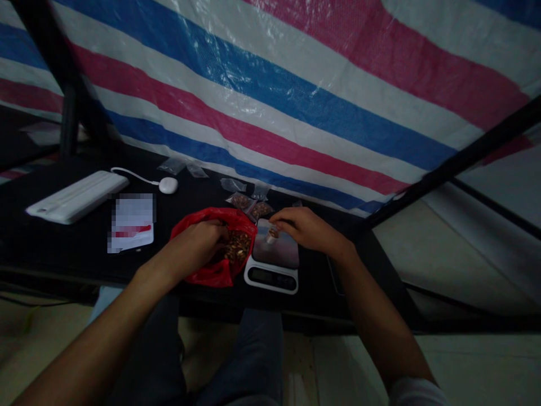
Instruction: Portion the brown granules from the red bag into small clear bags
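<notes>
One hand, the left [190, 245], goes down inside a red plastic bag [243, 225] among brown nuts [233, 247]; its fingers are hidden, so I cannot tell if it grasps them. The right hand [306, 228] is curled above a digital kitchen scale [270, 276], very near a small pale item [273, 234], but its grasp is unclear. Small filled bags [249, 206] lie behind on the black worktop [84, 259].
</notes>
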Available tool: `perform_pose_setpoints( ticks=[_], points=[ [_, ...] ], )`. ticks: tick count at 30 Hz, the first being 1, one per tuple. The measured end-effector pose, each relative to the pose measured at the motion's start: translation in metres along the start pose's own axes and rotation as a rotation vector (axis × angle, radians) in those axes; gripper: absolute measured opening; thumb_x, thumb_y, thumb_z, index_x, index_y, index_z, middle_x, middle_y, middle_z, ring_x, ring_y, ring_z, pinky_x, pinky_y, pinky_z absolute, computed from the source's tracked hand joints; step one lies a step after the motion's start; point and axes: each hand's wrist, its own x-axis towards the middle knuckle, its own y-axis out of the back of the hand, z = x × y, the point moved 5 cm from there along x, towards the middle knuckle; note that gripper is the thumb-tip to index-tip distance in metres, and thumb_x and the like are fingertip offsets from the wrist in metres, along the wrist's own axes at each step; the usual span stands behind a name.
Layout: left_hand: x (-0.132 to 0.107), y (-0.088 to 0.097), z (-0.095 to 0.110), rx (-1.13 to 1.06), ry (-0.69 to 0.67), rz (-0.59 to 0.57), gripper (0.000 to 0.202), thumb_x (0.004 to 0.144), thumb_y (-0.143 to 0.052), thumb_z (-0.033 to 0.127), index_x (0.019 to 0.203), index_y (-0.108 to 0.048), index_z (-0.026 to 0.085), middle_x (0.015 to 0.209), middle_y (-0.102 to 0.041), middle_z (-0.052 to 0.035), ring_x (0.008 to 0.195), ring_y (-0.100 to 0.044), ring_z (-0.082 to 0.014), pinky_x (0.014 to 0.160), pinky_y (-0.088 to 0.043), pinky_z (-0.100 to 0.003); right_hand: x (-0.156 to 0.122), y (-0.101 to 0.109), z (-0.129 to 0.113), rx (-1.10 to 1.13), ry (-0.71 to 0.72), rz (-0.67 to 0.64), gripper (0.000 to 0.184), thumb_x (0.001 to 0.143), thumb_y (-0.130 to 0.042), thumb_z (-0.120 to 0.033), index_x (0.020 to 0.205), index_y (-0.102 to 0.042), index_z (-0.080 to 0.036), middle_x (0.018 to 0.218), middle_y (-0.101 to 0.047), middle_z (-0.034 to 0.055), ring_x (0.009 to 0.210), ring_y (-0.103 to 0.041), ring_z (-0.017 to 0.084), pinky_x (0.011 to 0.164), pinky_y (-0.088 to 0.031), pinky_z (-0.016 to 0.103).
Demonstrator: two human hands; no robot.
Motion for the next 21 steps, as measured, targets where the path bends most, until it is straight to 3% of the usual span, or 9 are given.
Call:
perform_pose_setpoints(
  ticks=[7, 11, 15, 21],
  points=[
    [0.003, 0.005, 0.003, -0.005, -0.080, 0.042, 0.024, 0.090, -0.054, 0.017, 0.096, -0.077, 0.021, 0.105, -0.077, -0.0087, 0.098, -0.072, -0.0252, 0.086, -0.052, -0.034, -0.001, 0.000, -0.001, 0.115, -0.052, -0.001, 0.022, 0.094, -0.064, -0.019, 0.111, -0.077, -0.020, 0.093, -0.081, 0.0050, 0.084, -0.075, 0.019, 0.077, -0.054, 0.030],
    [0.007, 0.013, 0.014, -0.042, -0.131, 0.045, 0.025, 0.090, -0.055, 0.014, 0.096, -0.078, 0.022, 0.101, -0.079, -0.0060, 0.091, -0.073, -0.0214, 0.082, -0.052, -0.030, -0.004, 0.011, 0.002, 0.118, -0.039, 0.141, 0.021, 0.097, -0.061, -0.026, 0.106, -0.079, -0.020, 0.100, -0.080, 0.0056, 0.087, -0.073, 0.020, 0.079, -0.054, 0.031],
    [0.023, 0.026, 0.040, -0.106, -0.225, 0.063, 0.024, 0.090, -0.058, 0.011, 0.095, -0.079, 0.022, 0.098, -0.080, -0.0036, 0.088, -0.073, -0.0184, 0.081, -0.051, -0.027, -0.008, 0.009, 0.030, 0.207, -0.134, 0.328, 0.022, 0.095, -0.062, -0.030, 0.101, -0.079, -0.019, 0.096, -0.080, 0.0058, 0.082, -0.071, 0.020, 0.074, -0.053, 0.031],
    [0.059, 0.030, 0.091, -0.062, -0.425, 0.122, 0.022, 0.090, -0.061, 0.010, 0.096, -0.080, 0.019, 0.101, -0.080, -0.0077, 0.095, -0.072, -0.0212, 0.085, -0.050, -0.028, -0.010, -0.024, 0.079, 0.430, -0.234, 0.510, 0.025, 0.090, -0.063, -0.039, 0.096, -0.077, -0.018, 0.091, -0.079, 0.0073, 0.081, -0.072, 0.021, 0.073, -0.054, 0.033]
  ],
)
